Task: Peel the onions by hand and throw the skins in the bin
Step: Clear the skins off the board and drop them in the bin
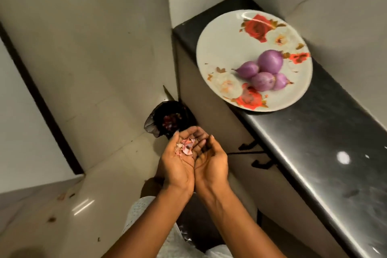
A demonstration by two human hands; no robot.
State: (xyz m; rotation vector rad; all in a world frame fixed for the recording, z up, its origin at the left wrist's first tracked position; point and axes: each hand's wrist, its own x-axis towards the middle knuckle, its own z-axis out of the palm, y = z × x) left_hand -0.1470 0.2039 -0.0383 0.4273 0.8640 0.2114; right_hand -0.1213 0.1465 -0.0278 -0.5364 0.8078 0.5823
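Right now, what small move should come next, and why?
Probably reach a little forward and tip both hands over the bin, so the skins drop in. They lie loose on the left hand; the right hand cups beside it, empty; the bin stands just beyond the fingers.

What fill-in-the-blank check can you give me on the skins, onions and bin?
1. The skins lie in the ____, the right hand cupped beside it.
2. The plate holds ____ peeled onions.
3. The bin stands on the ____, beside the counter.
Missing: left hand; four; floor.
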